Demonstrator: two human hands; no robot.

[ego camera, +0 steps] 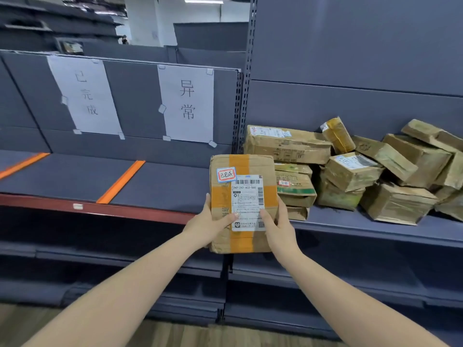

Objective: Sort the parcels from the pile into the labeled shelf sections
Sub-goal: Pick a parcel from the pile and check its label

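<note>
Both hands held one parcel (244, 204) upright in front of the shelf edge, left hand (209, 222) and right hand (278, 226) with fingers curled round its lower sides, long axis vertical. Its red sticker (226, 174) appeared to match the left sign (84, 95), so the target section (72, 175) lay well to the left, beyond the orange divider (121, 181), nearer the left hand; the pile (350, 169) sat right.

Even, soft indoor light falls from a ceiling lamp (204, 0) glowing far above and behind the grip. Shadows are faint, darkest on the lower shelves beneath it. Wide-angle distortion bends the edges. Distant background is slightly blurred.
</note>
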